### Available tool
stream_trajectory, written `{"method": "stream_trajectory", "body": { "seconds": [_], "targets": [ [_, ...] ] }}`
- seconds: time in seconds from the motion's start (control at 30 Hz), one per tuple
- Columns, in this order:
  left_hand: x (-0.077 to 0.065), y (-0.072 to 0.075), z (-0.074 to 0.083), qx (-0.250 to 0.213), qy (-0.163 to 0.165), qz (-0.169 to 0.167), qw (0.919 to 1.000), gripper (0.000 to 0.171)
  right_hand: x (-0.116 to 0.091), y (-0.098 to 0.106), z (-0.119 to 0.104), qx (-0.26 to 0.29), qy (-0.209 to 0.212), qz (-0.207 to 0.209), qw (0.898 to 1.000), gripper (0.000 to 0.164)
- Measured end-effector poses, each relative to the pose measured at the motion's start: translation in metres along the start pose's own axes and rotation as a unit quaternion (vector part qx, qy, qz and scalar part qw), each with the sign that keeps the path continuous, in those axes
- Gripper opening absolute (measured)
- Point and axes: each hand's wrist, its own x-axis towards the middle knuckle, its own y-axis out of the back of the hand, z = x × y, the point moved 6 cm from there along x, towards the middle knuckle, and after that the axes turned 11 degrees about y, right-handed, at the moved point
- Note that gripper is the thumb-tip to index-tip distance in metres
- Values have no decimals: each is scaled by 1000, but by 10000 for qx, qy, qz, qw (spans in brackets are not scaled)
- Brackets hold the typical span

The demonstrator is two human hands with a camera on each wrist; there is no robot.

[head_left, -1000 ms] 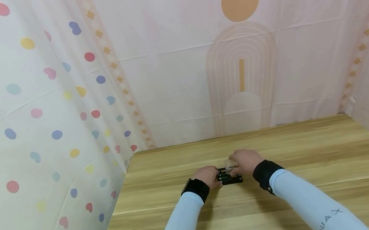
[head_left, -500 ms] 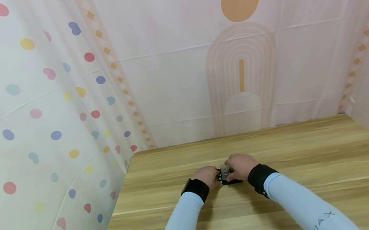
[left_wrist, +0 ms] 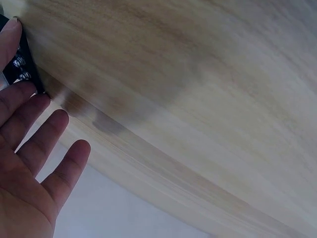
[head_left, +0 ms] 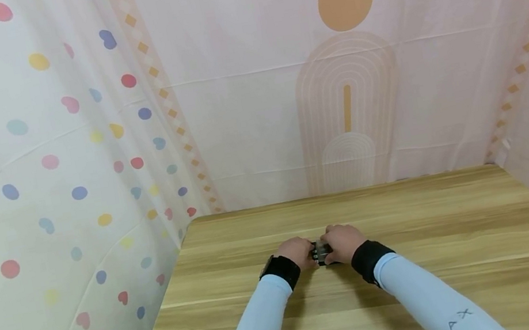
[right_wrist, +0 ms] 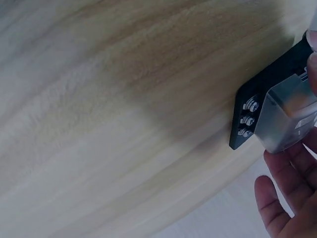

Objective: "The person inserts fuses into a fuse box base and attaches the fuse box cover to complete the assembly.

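Observation:
A small black base with metal screw terminals (right_wrist: 239, 114) lies on the wooden table. Over its middle is a clear plastic cover (right_wrist: 285, 116); whether it is fully seated I cannot tell. My left hand (head_left: 296, 252) holds the base's left end between thumb and fingertips. In the left wrist view, screws show on the base (left_wrist: 30, 69) beside the thumb, and the outer fingers of that hand (left_wrist: 29, 148) are spread. Thumb and fingers of my right hand (head_left: 344, 242) pinch the cover from both sides. Both hands hide much of the base in the head view.
The wooden table (head_left: 424, 302) spreads around the hands on every side. Behind it hangs a pale patterned curtain (head_left: 248, 132); a dotted curtain (head_left: 71, 232) runs along the left. Black bands (head_left: 282, 272) are on both wrists.
My right hand has moved left and slightly nearer, bringing the clear cover down from above the base onto its middle. The left hand has kept its place and hold on the base.

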Motion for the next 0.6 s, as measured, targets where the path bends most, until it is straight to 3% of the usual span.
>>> {"method": "stream_trajectory", "body": {
  "seconds": [0.2,0.6],
  "targets": [
    [2,-4,-2,-92,57,12,9999,27,4,-1,-7,-200,-5,-164,9997,32],
    [7,-9,-2,-69,-102,35,9999,25,1,-3,-6,-78,100,84,9999,34]
  ]
}}
